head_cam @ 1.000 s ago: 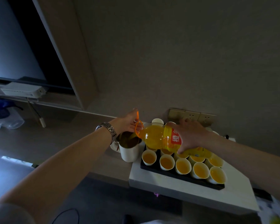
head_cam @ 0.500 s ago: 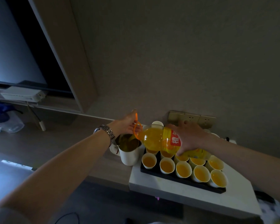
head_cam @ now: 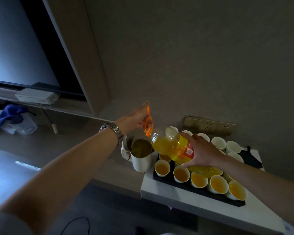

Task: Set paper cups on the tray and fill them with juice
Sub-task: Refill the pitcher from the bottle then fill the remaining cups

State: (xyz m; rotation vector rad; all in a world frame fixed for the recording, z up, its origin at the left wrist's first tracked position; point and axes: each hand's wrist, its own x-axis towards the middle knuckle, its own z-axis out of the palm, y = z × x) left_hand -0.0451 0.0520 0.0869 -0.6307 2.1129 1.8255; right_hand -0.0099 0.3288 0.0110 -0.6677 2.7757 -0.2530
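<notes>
A large juice bottle is gripped around its labelled middle by the right hand, fingers curled over the top and thumb beneath, and is tilted with its neck over a white jug at the left edge of the white tabletop. The bottle's orange handle is pinched by the curled fingers of the left hand. Juice-filled paper cups are lined along the near edge of the black tray.
</notes>
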